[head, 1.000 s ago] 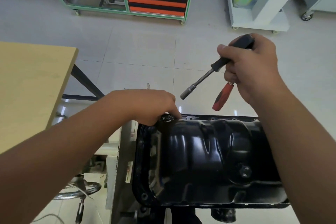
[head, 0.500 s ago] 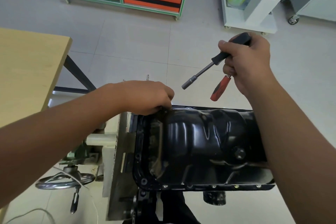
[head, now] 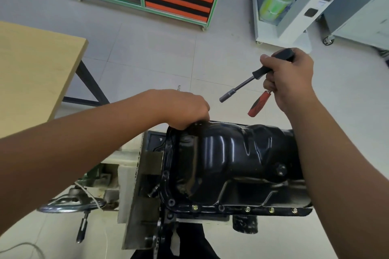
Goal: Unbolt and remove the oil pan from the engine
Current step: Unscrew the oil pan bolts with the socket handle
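Left hand [head: 185, 109] stays at oil pan [head: 231, 160] corner; right hand [head: 290, 78] above.

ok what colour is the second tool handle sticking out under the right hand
Red with black markings, held in the right hand; only the head view shows it.

One oil pan [head: 231, 160], perhaps two tools [head: 248, 84].
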Available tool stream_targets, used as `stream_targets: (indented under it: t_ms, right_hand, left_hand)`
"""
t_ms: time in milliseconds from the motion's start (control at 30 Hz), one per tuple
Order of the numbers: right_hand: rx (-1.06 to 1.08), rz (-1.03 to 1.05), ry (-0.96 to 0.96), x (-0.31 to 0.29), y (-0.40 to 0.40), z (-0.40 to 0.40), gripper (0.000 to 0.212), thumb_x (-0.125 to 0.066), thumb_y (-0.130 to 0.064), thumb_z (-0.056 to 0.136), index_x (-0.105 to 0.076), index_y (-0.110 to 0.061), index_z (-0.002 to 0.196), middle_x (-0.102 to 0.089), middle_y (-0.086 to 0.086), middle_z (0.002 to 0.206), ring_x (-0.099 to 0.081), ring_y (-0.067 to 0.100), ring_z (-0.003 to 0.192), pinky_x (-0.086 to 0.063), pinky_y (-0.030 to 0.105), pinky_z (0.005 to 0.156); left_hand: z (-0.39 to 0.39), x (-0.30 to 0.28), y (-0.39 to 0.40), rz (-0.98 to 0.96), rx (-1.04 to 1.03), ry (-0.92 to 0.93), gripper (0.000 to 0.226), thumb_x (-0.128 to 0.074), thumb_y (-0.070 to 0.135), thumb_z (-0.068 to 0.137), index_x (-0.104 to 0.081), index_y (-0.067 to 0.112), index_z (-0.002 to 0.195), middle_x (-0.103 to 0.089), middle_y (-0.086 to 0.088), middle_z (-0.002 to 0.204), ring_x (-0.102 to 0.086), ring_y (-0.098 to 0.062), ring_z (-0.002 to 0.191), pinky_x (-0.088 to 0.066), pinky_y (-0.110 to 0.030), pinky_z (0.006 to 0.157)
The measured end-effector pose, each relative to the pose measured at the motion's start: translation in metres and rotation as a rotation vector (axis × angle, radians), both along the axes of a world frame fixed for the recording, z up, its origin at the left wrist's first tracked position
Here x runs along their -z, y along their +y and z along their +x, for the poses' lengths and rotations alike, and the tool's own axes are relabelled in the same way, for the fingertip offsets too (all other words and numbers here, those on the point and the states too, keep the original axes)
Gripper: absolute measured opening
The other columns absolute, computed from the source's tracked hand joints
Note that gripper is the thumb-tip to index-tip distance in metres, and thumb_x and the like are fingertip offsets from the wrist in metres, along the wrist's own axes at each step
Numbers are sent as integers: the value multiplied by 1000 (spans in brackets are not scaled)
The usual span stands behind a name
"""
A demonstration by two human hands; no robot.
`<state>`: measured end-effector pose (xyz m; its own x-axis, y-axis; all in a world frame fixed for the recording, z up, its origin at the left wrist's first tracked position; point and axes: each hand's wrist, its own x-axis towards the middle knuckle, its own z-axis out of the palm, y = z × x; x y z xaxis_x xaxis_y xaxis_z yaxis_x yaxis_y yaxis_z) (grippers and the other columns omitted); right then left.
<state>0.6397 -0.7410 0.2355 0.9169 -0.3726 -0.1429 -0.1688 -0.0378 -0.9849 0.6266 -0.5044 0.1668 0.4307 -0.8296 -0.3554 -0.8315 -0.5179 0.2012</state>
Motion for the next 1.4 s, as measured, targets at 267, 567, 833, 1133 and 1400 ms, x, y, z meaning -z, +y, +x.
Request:
stream_targets:
  t_ms: [267, 567, 833, 1133, 1400]
  right_hand:
    - [-11, -55, -12, 3, 10, -6, 31, -74, 3, 85, -45, -8, 88, -45, 7, 62, -44, 12, 33, -27, 24, 44]
    - [-22, -38, -2, 5, 10, -6, 33, -76, 0, 84, -45, -9, 86, -44, 6, 62, -43, 12, 34, -28, 24, 44]
    - [-45, -79, 1, 7, 10, -7, 31, -77, -2, 81, -47, -9, 86, -47, 8, 62, -44, 15, 36, -30, 24, 44]
    - [-51, -107, 20, 7, 12, -8, 33, -74, 1, 84, -43, -11, 82, -51, -5, 41, -50, 13, 35, -29, 23, 42]
    - [-51, -142, 29, 7, 13, -8, 31, -74, -1, 82, -45, -11, 83, -55, -1, 42, -59, 23, 43, -31, 26, 43]
  left_hand:
    - [1, -1, 4, -1, -161, 77, 26, -57, 5, 81, -70, 25, 89, -64, 1, 87, -70, -25, 77, -60, -40, 63]
    - [7, 0, 16, -130, -332, 328, 23, -64, 7, 81, -77, 23, 93, -71, -2, 90, -75, -18, 69, -63, -34, 63]
    - [-2, 0, 19, -11, -298, 107, 13, -68, 17, 88, -73, 28, 91, -66, 9, 74, -68, -10, 69, -58, -34, 63]
    - [-7, 3, 18, 96, -405, 152, 15, -62, 5, 72, -68, 18, 76, -66, 6, 49, -68, -10, 50, -49, -22, 44]
    - [-6, 5, 16, 63, -392, 212, 17, -68, 3, 74, -63, 19, 70, -65, 4, 49, -64, -8, 39, -38, -15, 34]
